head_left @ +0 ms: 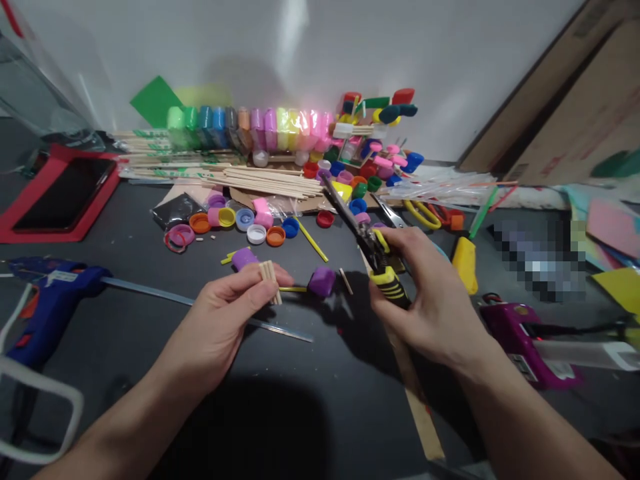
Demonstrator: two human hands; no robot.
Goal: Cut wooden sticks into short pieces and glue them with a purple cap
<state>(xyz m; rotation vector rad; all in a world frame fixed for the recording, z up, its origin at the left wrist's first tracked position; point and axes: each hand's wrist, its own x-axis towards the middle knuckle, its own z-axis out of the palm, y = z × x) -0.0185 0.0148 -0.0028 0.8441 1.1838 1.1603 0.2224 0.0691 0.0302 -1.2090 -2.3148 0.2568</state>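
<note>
My left hand (233, 300) pinches a small bundle of short wooden sticks (271, 283) between thumb and fingers. In my right hand (425, 300) is a pair of pliers (393, 285) with black and yellow handles, its dark jaws aimed up and left, away from the sticks. Between the hands lie a purple clay block (321, 282) and a yellow stick (293, 289) that reaches toward it. A short loose piece of wood (345, 281) rests just left of the pliers. Beneath my right hand runs a wooden ruler-like strip (417, 407).
A blue glue gun (65, 300) with a long clear glue stick (150, 291) lies left. Behind are colourful bottle caps (257, 233), long wooden sticks (270, 181) and packed clay (250, 127). A phone (65, 193) sits far left; a purple device (525, 347) lies right.
</note>
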